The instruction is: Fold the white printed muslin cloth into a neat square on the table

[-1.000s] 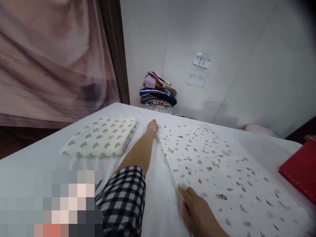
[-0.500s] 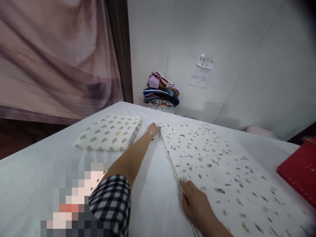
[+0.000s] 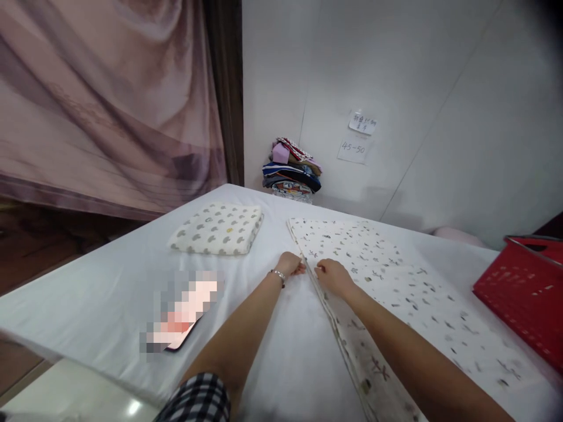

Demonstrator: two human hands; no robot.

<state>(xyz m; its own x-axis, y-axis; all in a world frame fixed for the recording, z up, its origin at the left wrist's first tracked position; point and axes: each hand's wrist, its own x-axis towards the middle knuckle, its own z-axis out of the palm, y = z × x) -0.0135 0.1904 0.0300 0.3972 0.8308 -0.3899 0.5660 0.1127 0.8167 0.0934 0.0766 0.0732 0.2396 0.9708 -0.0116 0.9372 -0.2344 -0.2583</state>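
Note:
A white cloth with small dark prints lies folded lengthwise on the white-sheeted table. My left hand, with a bracelet at the wrist, rests at the cloth's left edge, fingers curled against it. My right hand lies on the cloth just beside that edge, fingers bent as if pinching it. The two hands are close together, about a hand's width apart. Whether either truly grips the edge is unclear.
A folded white cloth with grey spots lies at the back left. A stack of coloured fabrics stands against the wall. A red basket sits at the right. A blurred flat object lies near the front edge.
My left hand has slid back along the cloth's edge from its far corner. My right hand has moved forward, so both now meet mid-edge. The view has pulled back.

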